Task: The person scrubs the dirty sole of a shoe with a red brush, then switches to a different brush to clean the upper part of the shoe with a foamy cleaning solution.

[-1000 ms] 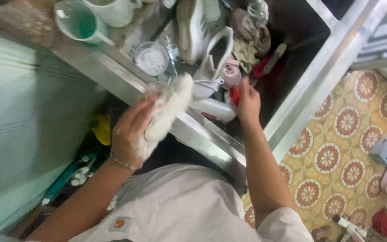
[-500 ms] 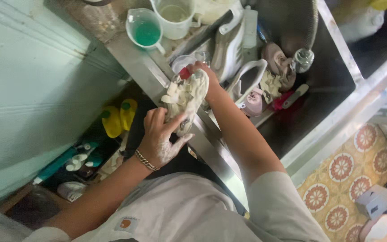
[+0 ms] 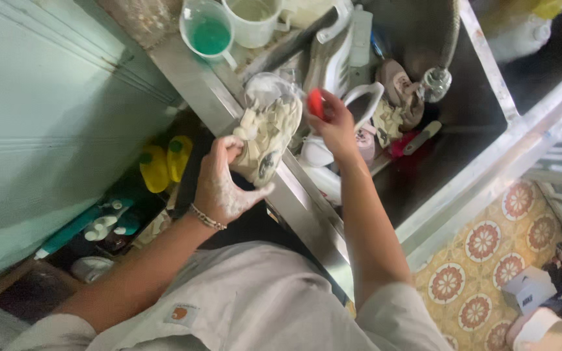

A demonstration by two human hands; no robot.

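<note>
My left hand (image 3: 224, 185), soapy and with a bracelet at the wrist, grips a white sneaker (image 3: 267, 138) by its underside, sole turned up, over the steel edge of the sink (image 3: 307, 208). My right hand (image 3: 334, 125) is closed on a small red brush (image 3: 316, 103) right beside the sneaker's toe end. Behind my hands lie more shoes in the sink: a white one (image 3: 336, 55), a white and pink one (image 3: 359, 123) and a brownish one (image 3: 401, 94).
A clear cup of green liquid (image 3: 208, 32) and a white mug (image 3: 255, 19) stand on the steel counter. Yellow bottles (image 3: 164, 162) and teal bottles (image 3: 92, 227) sit low by the green wall. Patterned floor tiles (image 3: 482, 260) and a white box (image 3: 527, 289) lie at right.
The view has shifted and my hands have moved along the sink edge. The sneaker is turned sole-up, and my right hand with the red brush has come off it to its side.
</note>
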